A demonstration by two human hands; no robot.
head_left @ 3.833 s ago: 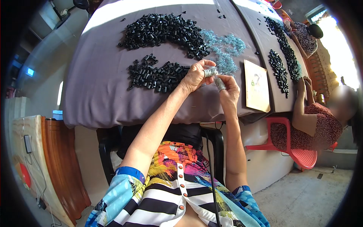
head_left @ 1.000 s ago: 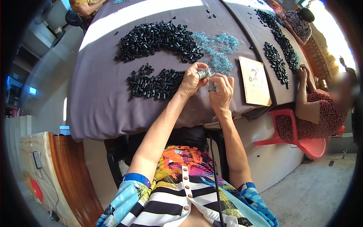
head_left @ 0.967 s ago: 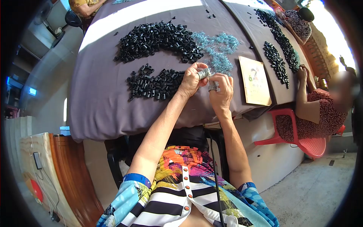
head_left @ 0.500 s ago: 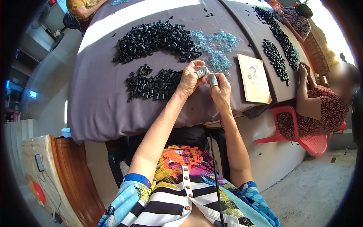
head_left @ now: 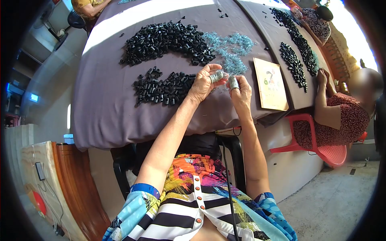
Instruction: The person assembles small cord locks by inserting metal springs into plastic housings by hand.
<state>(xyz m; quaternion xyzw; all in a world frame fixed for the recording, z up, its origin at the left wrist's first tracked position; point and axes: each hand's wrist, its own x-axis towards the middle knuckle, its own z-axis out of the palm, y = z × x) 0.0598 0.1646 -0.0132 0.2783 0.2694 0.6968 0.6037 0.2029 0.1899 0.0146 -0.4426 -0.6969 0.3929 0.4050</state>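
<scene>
Head view, left hand (head_left: 204,83): raised over the cloth-covered counter (head_left: 108,104), pale wrap on one digit; cannot tell if fingers clamp anything.
Right hand (head_left: 241,91): wrapped likewise, just beside the left's fingertips; finger closure also can't be told.
Silvery-blue bits (head_left: 233,46): loose pile, 12 o'clock from hands.
Small black pieces (head_left: 161,90): nearer pile at 9 o'clock, larger heap at 10.
Booklet (head_left: 270,84): 3 o'clock.

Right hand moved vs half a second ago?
Yes, slightly: the right hand has shifted rightward, closer to the booklet on the table.
</scene>
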